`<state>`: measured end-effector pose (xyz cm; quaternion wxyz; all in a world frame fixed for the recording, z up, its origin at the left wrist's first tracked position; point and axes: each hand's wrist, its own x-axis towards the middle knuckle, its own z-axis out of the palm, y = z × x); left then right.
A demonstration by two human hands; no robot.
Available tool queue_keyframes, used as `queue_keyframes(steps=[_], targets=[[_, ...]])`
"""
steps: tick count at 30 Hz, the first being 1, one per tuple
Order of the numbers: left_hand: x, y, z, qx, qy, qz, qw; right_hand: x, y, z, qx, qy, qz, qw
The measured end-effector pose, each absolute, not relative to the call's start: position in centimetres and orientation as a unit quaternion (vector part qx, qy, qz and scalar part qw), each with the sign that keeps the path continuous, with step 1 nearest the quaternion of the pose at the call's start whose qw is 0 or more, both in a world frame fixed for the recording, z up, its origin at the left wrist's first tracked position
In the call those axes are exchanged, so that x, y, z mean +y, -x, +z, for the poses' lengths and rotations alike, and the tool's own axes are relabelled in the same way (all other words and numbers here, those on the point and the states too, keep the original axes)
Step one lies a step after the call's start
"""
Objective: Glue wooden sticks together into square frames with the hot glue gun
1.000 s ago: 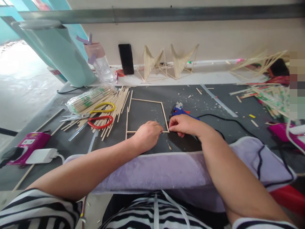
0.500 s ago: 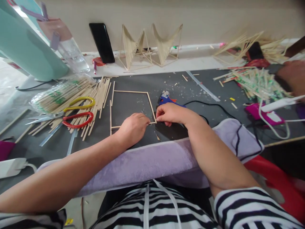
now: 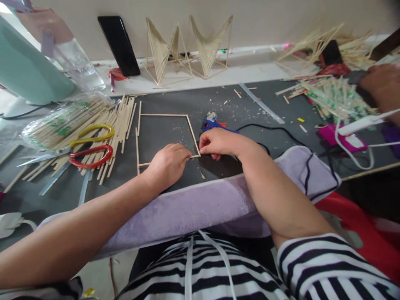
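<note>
Over the person's shoulder, in the head view, I see a flat stick frame (image 3: 164, 115) lying on the worktop (image 3: 170, 99), right at both hands. The left hand (image 3: 168, 164) is curled over its near stick, fingertips closed on it; the right hand (image 3: 208, 146) has thumb and forefinger pinched at the near right corner.

All four sides are laid out, I'd say, though the left hand covers part of the near one. The left side is two lengths overlapping, ends poking past the corners. Nothing spans the middle yet, so it strikes me as an early stage, against the two filled-in stick models (image 3: 158, 50) (image 3: 204, 46) on the ledge behind the frame. Whether its corners are fixed I can't tell.

A glue gun (image 3: 213, 123) lies just right of the frame, behind the right hand. Left of the frame are loose sticks (image 3: 120, 125) and, farther left, a clear plastic bag (image 3: 64, 121) full of more sticks. Beyond that bag, farther back from the frame, leans a clear bottle (image 3: 75, 58) holding what looks like water; beside it, a pale green cylinder (image 3: 28, 62) hides whatever it contains.
</note>
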<state>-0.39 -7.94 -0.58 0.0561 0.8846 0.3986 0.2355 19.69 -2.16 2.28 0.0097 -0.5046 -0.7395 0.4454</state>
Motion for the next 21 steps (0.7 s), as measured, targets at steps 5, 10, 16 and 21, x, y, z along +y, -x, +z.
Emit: queue_keyframes(steps=[5, 10, 16, 21], targets=[[-7.88, 0.4, -0.52, 0.398, -0.887, 0.229, 0.057, -2.03, -19.76, 2.01, -0.739, 0.506, 0.445, 0.013], [-7.94, 0.37, -0.4, 0.396, -0.887, 0.23, 0.058, -2.08, -19.79, 2.18, -0.74, 0.508, 0.442, 0.011], [-7.95, 0.35, -0.34, 0.398, -0.888, 0.222, 0.057, -2.15, -19.67, 2.39, -0.737, 0.513, 0.439, 0.009], [-8.0, 0.31, -0.32, 0.4, -0.887, 0.223, 0.059, -2.24, -19.59, 2.49, -0.732, 0.519, 0.442, 0.01]])
